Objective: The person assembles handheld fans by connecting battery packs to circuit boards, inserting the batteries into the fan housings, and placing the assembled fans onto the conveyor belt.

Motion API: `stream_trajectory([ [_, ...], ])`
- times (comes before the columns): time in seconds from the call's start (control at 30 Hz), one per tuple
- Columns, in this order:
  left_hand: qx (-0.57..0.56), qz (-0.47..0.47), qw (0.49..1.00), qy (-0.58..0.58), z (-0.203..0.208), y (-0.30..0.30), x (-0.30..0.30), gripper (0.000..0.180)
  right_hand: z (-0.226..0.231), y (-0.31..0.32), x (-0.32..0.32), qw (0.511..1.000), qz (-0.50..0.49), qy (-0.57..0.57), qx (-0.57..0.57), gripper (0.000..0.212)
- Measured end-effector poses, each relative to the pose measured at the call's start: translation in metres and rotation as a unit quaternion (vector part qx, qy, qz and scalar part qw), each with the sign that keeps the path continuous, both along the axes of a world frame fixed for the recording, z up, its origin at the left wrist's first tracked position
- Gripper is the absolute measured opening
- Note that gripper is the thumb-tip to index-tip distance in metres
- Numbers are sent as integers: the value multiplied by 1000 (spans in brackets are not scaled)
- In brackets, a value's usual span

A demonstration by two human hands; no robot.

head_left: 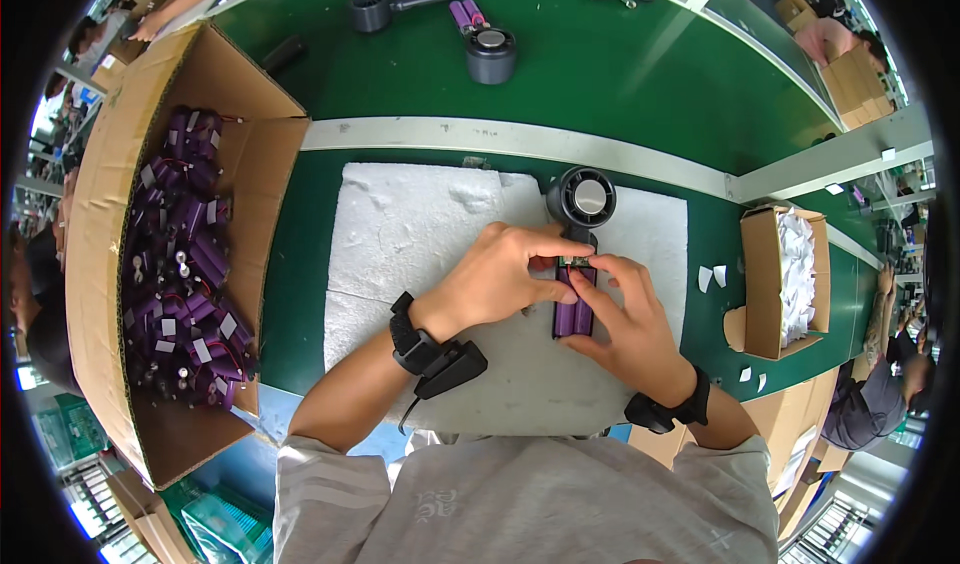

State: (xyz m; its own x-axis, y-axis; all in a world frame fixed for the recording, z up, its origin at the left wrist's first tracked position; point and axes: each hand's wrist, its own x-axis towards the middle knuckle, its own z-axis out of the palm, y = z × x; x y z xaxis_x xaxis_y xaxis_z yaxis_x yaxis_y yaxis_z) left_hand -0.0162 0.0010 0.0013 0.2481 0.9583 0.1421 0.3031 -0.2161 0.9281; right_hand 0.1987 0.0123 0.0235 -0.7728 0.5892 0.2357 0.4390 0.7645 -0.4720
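A dark handheld fan (582,197) lies on the white foam pad (400,226), its round head away from me and its handle open. In the handle sits a pair of purple battery cells (574,314), with a small circuit board (574,261) and wires above them. My left hand (497,276) closes thumb and index finger about the handle beside the board. From the other side, my right hand (630,332) has its fingers at the board and its thumb low against the cells. The fingers partly cover the wiring.
On the left stands a large cardboard box (105,264) of purple battery packs (190,264). At right is a small box (762,284) of white paper pieces (797,274). Beyond the white rail (480,136) lie more fan parts (490,56). Other people work at both sides.
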Motion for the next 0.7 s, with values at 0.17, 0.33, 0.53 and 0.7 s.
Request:
stream_trajectory([
  [0.17, 18, -14, 1000, 14, 1, 3, 3, 53, 1, 6, -2, 998, 25, -21, 53, 72],
  [0.33, 1, 65, 996, -63, 2, 3, 9, 56, -2, 43, -9, 997, -53, -15, 60, 68],
  [0.53, -4, 79, 996, -41, 1, 2, 7, 49, -1, 187, 13, 892, -342, -171, 240, 58],
  [0.7, -1, 77, 996, -49, -2, 4, 8, 44, 9, 288, -21, 935, -288, -136, 155, 58],
])
